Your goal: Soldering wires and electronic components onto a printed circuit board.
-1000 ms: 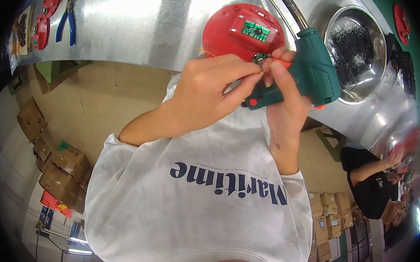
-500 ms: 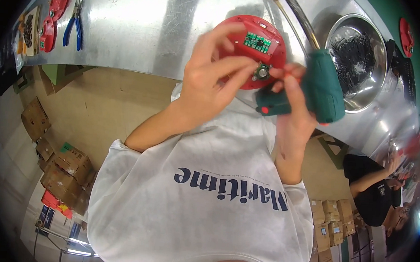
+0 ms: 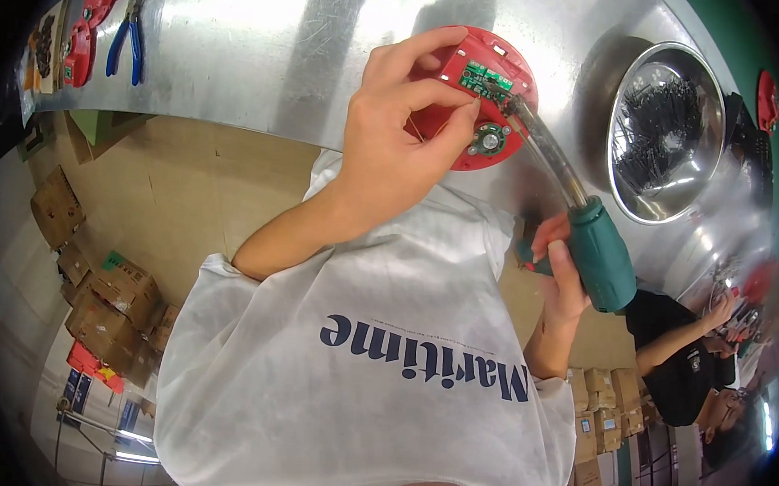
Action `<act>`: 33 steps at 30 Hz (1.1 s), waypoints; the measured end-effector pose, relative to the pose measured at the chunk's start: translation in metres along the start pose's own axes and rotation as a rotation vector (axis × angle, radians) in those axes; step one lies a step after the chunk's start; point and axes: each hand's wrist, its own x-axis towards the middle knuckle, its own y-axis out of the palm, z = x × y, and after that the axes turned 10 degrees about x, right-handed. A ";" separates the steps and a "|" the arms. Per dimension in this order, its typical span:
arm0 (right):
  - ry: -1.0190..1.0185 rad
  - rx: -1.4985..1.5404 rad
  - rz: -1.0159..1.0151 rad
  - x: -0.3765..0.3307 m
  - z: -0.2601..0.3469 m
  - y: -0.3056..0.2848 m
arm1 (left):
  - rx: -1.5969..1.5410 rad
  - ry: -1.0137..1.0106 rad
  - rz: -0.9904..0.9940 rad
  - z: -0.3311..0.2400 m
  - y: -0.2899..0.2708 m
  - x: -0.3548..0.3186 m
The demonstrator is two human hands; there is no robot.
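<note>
A round red plastic housing [image 3: 521,64] lies on the metal table in front of me, with a green circuit board [image 3: 475,76] set in it. Nearer to me in the housing sits a small round part [image 3: 490,141] with a green rim. My left hand [image 3: 396,124] rests at the housing's left side, thumb and index finger pinched at the board's lower edge on what looks like a thin wire. My right hand [image 3: 564,278] grips a dark green soldering gun [image 3: 603,258]. Its long metal barrel slants up left, the tip at the board beside my left fingertips.
Right of the housing stands a steel bowl [image 3: 624,183] holding many thin black pieces. Blue-handled pliers [image 3: 127,42] and red plastic parts [image 3: 81,50] lie far left. A co-worker [image 3: 675,358] in black works at the right. Cardboard boxes [image 3: 118,319] are stacked on the floor at left.
The soldering gun has swung down toward me, bringing its barrel tip onto the board. My right hand has drawn back from the housing, while my left stays pinched and has shifted slightly.
</note>
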 end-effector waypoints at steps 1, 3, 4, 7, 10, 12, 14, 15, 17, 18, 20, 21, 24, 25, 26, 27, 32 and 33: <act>0.002 -0.001 -0.001 0.000 -0.001 -0.003 | -0.001 -0.002 0.001 0.000 0.000 0.000; 0.030 0.023 0.057 -0.001 -0.004 -0.011 | -0.005 -0.012 0.010 -0.001 0.000 0.001; 0.032 0.024 0.059 -0.001 -0.004 -0.010 | -0.003 -0.014 0.009 -0.002 0.000 0.001; 0.020 -0.011 0.034 0.001 -0.003 -0.009 | 0.008 -0.031 0.017 -0.004 0.000 0.002; -0.008 -0.048 0.061 0.002 -0.005 -0.011 | 0.014 -0.045 0.019 -0.006 -0.001 0.002; 0.005 -0.054 0.042 0.002 -0.005 -0.011 | 0.020 -0.046 0.014 -0.006 0.000 0.003; 0.014 -0.061 0.056 0.002 -0.006 -0.014 | 0.018 -0.053 0.016 -0.007 0.000 0.003; 0.022 -0.068 0.069 0.002 -0.007 -0.016 | 0.016 -0.058 0.018 -0.008 0.000 0.003; -0.027 -0.097 0.062 0.003 -0.011 -0.016 | 0.020 -0.060 0.018 -0.007 0.000 0.004; -0.079 -0.127 0.055 0.003 -0.013 -0.016 | 0.023 -0.061 0.018 -0.007 0.000 0.004; -0.114 -0.166 0.087 0.005 -0.018 -0.022 | 0.029 -0.064 0.020 -0.008 0.000 0.004; -0.152 -0.206 0.119 0.005 -0.020 -0.024 | 0.034 -0.064 0.021 -0.008 0.000 0.004; -0.146 -0.266 0.100 0.003 -0.019 -0.024 | 0.026 -0.064 0.022 -0.007 0.000 0.004; -0.145 -0.265 0.100 0.003 -0.018 -0.024 | 0.027 -0.064 0.023 -0.007 0.000 0.004; -0.122 -0.242 0.088 0.003 -0.018 -0.023 | 0.017 -0.066 0.023 -0.006 0.000 0.004; -0.099 -0.219 0.077 0.003 -0.018 -0.023 | 0.006 -0.067 0.023 -0.006 0.000 0.003; -0.024 -0.056 0.054 0.004 -0.013 -0.015 | 0.028 -0.027 0.042 -0.003 0.000 0.003; 0.036 0.034 0.029 0.003 -0.011 -0.013 | 0.010 -0.039 0.047 -0.003 0.000 0.003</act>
